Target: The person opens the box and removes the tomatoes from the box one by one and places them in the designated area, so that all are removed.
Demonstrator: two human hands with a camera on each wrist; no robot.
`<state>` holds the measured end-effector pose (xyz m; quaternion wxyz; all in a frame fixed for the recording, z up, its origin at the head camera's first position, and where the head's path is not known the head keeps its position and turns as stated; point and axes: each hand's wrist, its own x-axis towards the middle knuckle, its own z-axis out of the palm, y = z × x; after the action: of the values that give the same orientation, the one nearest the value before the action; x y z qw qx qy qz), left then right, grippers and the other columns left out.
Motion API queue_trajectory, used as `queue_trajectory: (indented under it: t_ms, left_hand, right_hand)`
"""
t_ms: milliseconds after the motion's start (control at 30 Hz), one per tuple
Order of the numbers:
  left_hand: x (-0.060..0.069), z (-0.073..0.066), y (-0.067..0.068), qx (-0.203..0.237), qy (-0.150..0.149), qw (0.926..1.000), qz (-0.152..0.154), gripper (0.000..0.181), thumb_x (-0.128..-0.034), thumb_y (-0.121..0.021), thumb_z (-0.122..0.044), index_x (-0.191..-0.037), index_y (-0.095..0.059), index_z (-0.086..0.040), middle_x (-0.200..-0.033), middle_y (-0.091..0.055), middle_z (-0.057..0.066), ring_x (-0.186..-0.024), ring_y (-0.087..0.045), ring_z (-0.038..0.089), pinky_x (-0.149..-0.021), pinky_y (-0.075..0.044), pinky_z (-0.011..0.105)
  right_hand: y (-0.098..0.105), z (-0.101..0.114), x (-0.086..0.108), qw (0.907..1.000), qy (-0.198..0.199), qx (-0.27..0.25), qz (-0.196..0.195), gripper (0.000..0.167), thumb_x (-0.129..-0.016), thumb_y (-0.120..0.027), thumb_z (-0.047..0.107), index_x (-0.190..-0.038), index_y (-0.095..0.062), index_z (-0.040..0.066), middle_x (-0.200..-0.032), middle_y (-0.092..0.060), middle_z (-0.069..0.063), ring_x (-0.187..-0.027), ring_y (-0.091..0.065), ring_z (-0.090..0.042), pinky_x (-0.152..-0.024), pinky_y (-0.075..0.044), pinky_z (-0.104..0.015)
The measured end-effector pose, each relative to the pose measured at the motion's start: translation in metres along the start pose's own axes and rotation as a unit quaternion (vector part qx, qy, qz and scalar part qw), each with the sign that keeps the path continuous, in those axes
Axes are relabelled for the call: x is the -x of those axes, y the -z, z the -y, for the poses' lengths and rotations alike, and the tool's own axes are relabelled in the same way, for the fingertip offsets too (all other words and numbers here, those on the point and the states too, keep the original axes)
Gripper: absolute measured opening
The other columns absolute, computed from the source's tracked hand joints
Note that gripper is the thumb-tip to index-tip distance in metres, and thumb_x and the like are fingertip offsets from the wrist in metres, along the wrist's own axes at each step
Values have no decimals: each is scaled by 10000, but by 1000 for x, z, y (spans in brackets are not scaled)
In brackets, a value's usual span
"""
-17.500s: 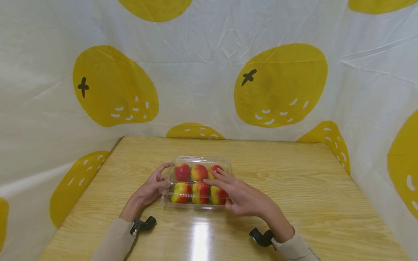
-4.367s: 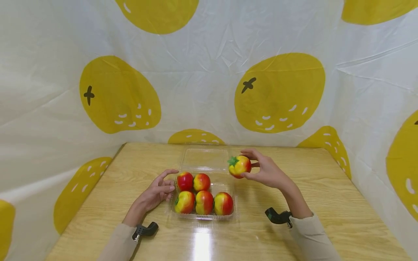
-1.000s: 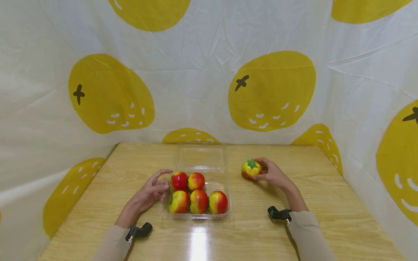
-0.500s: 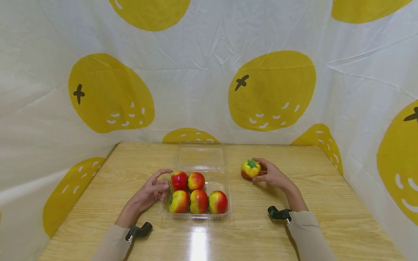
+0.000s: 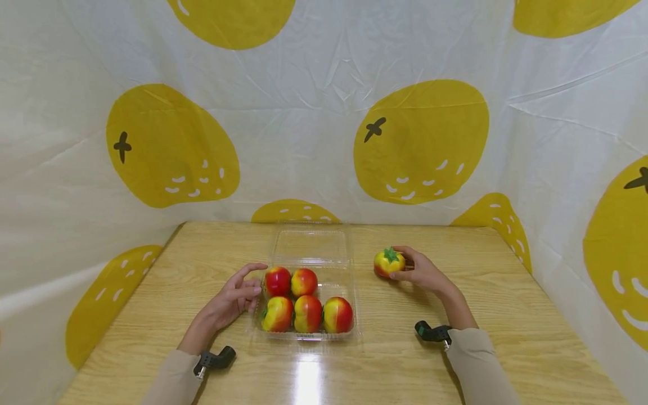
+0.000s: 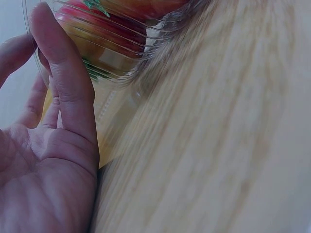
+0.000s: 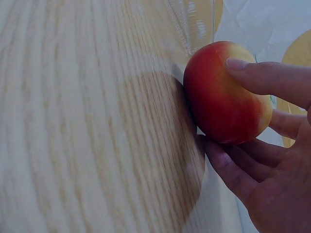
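Red-and-yellow fruit point(image 5: 388, 265) is pinched between the fingers of the right hand point(image 5: 424, 273); the left hand point(image 5: 232, 297), fingers relaxed, touches an open clear clamshell point(image 5: 335, 288) holding five similar fruits point(image 5: 307, 314).

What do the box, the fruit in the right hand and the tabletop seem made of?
Box: thin clear plastic, judging by its glints and see-through ribbed walls.
Fruit: possibly painted plastic or foam; the skin looks smooth and faintly glossy.
Tabletop: wood or wood-look laminate, somewhat shiny, with grain and a bright reflection.
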<state>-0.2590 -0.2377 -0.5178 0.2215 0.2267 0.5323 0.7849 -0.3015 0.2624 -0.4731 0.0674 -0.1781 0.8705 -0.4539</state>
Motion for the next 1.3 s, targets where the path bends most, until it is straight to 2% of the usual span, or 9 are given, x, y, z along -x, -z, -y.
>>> queue_trajectory:
  t_ms: [433, 667, 867, 1100, 1300]
  left_hand:
    - [1, 1, 0, -113, -17, 9999, 6, 530, -1042, -427, 62, -1525, -325, -130, -903, -670, -39, -643, -658, 76, -619, -593, 204]
    - [1, 0, 0, -158, -38, 9998, 73, 593, -1038, -418, 74, -1584, -271, -104, -895, -660, -45, -647, -653, 73, -620, -588, 205]
    - [1, 0, 0, -185, -38, 9998, 81, 604, -1034, -435, 68, -1593, -275, -93, -875, -652, -39, -651, -655, 76, -628, -584, 199]
    - [0, 2, 1, -166, -51, 9998, 31, 587, -1032, -434, 67, -1580, -316, -109, -861, -645, -26, -640, -660, 96, -615, -579, 198]
    - [0, 1, 0, -163, 32, 9999, -22, 588, -1036, -444, 61, -1582, -312, -112, -863, -640, -33, -643, -642, 95, -628, -582, 198]
  right_hand:
    - [0, -5, -2, 10000, 49, 52, 3, 784, -924, -772, 142, -1538, -339, -80, -1497, -448, -355, -1334, -511, -504, -1110, -448, -616]
    - [0, -4, -1, 9999, -87, 71, -26, 791, -913, -783, 153, -1539, -350, -60, -1511, -443, -341, -1349, -497, -507, -1136, -413, -639]
    - [1, -5, -2, 9998, -101, 150, -12, 789, -919, -778, 169, -1542, -348, -56, -1493, -460, -337, -1325, -518, -499, -1122, -429, -633]
    - [3, 2, 0, 9995, -23, 298, -66, 800, -912, -787, 180, -1547, -352, -42, -1495, -449, -359, -1318, -517, -534, -1099, -450, -642]
    - [8, 8, 3, 9991, -144, 395, -97, 811, -925, -779, 210, -1562, -335, -23, -1518, -410, -383, -1367, -467, -567, -1124, -413, -666]
